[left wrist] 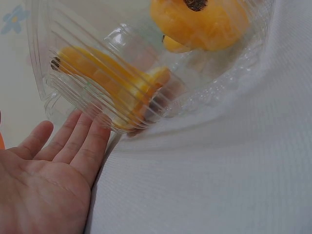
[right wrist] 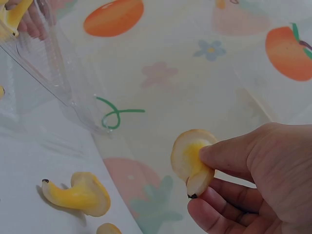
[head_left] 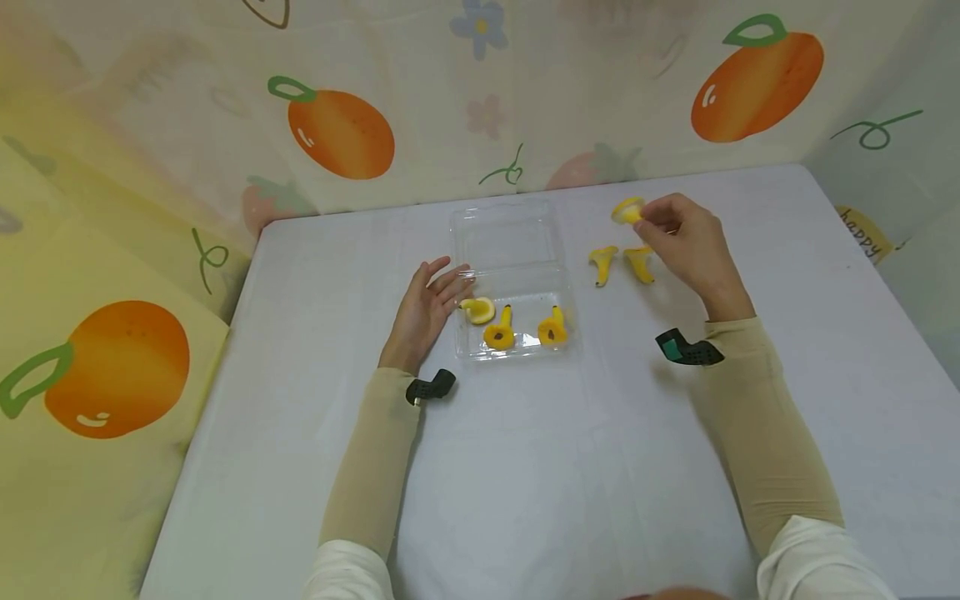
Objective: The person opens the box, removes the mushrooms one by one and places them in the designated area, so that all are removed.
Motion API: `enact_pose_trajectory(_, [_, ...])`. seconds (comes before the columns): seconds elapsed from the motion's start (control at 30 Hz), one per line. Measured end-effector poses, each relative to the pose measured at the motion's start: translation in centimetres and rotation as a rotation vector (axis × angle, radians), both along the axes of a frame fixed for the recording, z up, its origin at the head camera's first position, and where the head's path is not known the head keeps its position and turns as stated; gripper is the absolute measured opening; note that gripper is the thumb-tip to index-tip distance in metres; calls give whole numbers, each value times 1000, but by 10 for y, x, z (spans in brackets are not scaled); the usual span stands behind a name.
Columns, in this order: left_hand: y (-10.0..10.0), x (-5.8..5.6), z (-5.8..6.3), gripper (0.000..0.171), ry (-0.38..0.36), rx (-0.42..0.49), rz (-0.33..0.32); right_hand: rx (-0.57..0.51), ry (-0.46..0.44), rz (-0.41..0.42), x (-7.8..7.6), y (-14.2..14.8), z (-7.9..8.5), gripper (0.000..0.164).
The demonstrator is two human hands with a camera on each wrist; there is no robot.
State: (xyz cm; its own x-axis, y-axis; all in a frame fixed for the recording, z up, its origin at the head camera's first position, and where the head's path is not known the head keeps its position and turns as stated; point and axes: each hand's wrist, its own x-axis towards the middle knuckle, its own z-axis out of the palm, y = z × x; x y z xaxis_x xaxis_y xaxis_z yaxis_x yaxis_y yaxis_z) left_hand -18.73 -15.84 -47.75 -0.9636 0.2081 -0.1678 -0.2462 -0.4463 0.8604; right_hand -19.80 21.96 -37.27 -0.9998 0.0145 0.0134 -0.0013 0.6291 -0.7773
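Note:
A yellow mushroom (right wrist: 187, 156) with a pale cap and dark stem tip is pinched between the thumb and fingers of my right hand (head_left: 690, 246), raised above the table. My left hand (head_left: 422, 312), palm up with fingers extended, touches the left side of a clear plastic clamshell box (head_left: 517, 354), as the left wrist view also shows. Inside the box's near half lie three yellow mushrooms: one at the left (head_left: 477, 311), one near the middle (head_left: 499, 332) and one at the right (head_left: 552, 327). The box's clear lid (head_left: 506, 237) is folded back behind it.
Two more yellow mushrooms, a left one (head_left: 602, 263) and a right one (head_left: 639, 265), lie on the white-covered table (head_left: 525, 467) right of the box. A printed fabric backdrop (head_left: 420, 100) rises at the table's far edge. Dark wrist cameras sit on both sleeves.

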Motion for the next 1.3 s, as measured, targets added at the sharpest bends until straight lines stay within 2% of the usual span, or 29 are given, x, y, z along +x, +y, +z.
enact_pose_trajectory(0.3, [0,0,1,63,-1,-6,1,-3,9,-21,-1,4,0,38])
enact_pose_trajectory(0.63, [2,0,4,61,-7,4,5,4,-31,-56,-1,7,1,40])
enact_pose_trajectory(1.13, [2,0,4,61,-14,19,4,5,-27,-59,-2,11,-1,40])
enact_pose_trajectory(1.3, [1,1,3,63,-24,15,5,20,-52,-68,-3,13,-4,42])
